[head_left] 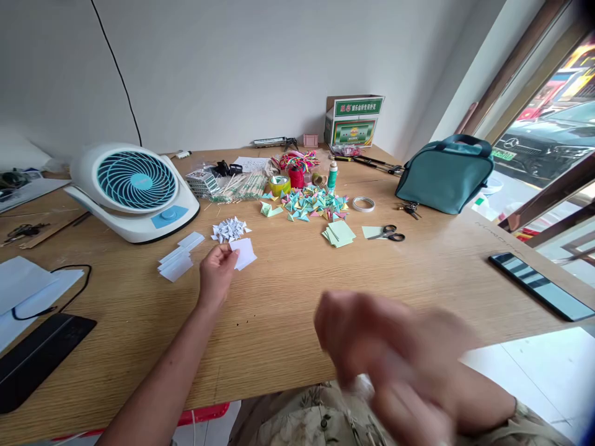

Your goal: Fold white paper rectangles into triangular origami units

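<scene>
1. Left hand (pixel 216 272): at 8 o'clock from the centre of my view. The fingers grasp the left edge of the white paper squares (pixel 244 254), thumb on top; the fingers beneath are hidden from me.
2. Right hand (pixel 385 347): between 4 and 5 o'clock, raised near the worktop (pixel 279 347) edge and badly blurred. I cannot tell whether its fingers are clenched or grasping; a white patch shows below them, too smeared to identify.
3. White folded pieces (pixel 230 230): one heap, 9 o'clock, just beyond the squares. Loose white slips (pixel 177 267) lie left of it, overlapping.
4. Carton (pixel 355 132): 1 o'clock, by the wall, green and white, printed; I cannot see inside.
5. Teal bag (pixel 441 176): between 2 and 3 o'clock, handle up; contents hidden.
6. Green bottle (pixel 332 178): 1 o'clock, white-topped, upright; contents not discernible. Coloured folded pieces (pixel 313 203) spread before it, overlapping too much for me to count.
7. Green paper squares (pixel 341 233): one stack, 3 o'clock. Scissors (pixel 389 233) lie farther out, partly covering a green slip (pixel 371 231).
8. Fan (pixel 137 179): between 9 and 10 o'clock, whole in view.
9. Black flat object (pixel 39 359): 8 o'clock, cut off by my left border; kind uncertain.
</scene>
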